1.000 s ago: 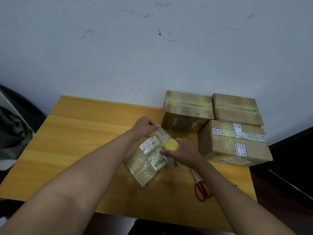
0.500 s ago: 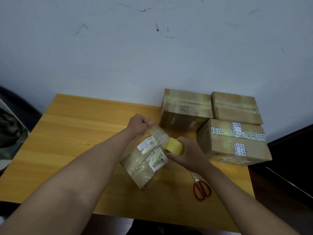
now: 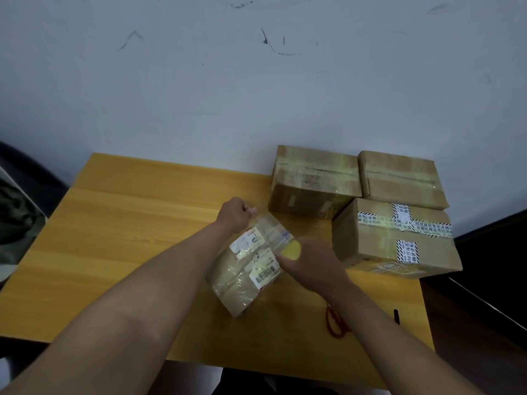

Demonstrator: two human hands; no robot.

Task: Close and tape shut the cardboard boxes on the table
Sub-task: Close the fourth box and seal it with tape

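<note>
A yellow wooden table with visible grain fills the lower middle of the frame, pushed against a pale grey wall marked with dark scuffs near the top centre. At the left edge a dark chair holds a greenish bundle of cloth. Dark flooring shows at the lower right.

Near the centre of the frame lies the small box, wrapped in glossy clear tape and bearing white barcode labels. The left hand has its fingers curled, pinching the end of a clear tape strip at the box's far corner. The right hand grips the yellow tape roll just beside the box.

Three taped boxes cluster at the table's right: a back left box, a back right box, and a front box with printed white tape. Red-handled scissors peek out beside the right forearm.
</note>
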